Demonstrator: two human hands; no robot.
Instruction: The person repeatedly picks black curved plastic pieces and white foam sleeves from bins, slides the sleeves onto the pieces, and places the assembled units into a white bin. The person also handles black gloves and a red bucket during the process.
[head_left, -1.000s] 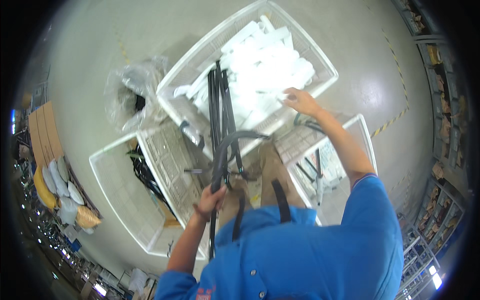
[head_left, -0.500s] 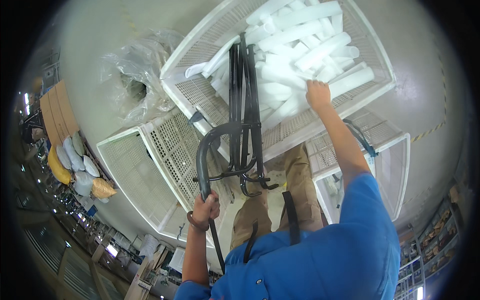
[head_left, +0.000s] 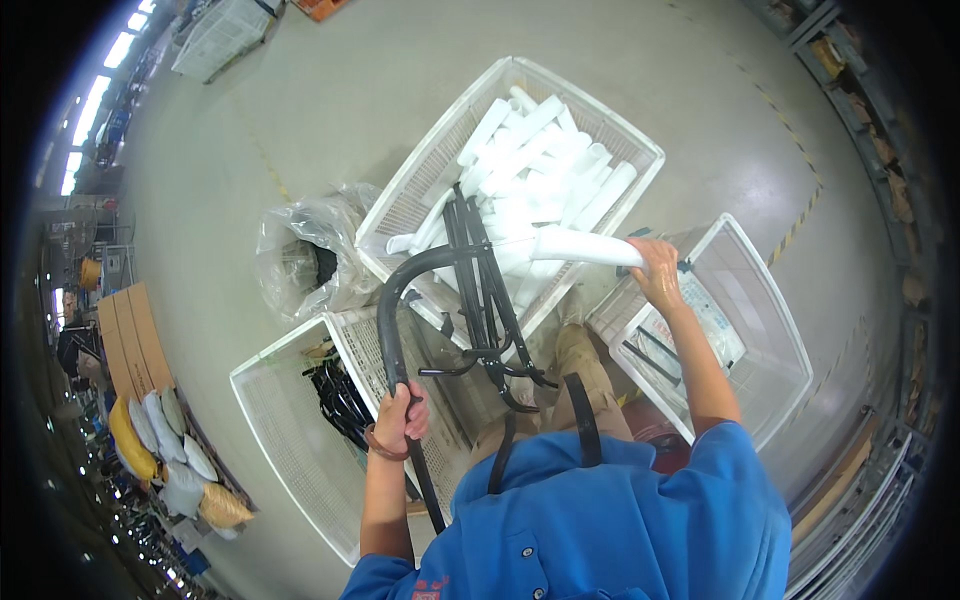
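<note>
Right hand (head_left: 660,272) wrapped tight round one end of a white tube (head_left: 585,246) — it lies crosswise, free end pointing left over the white basket (head_left: 640,150). Left hand (head_left: 398,420) fisted on the black bent frame (head_left: 400,300) — arching up and away.

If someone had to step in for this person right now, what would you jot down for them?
Left hand: gripped around a curved black metal frame, held upright over the crates.
Right hand: holding one white foam tube, lifted above the large white crate of matching tubes.
Nearby: another white crate at lower left holds dark parts; a third crate on the right holds bagged items; a clear plastic bag sits on the floor.
Done: one tube picked out.
Left: the tube is not yet on the frame; many tubes lie in the crate.
</note>
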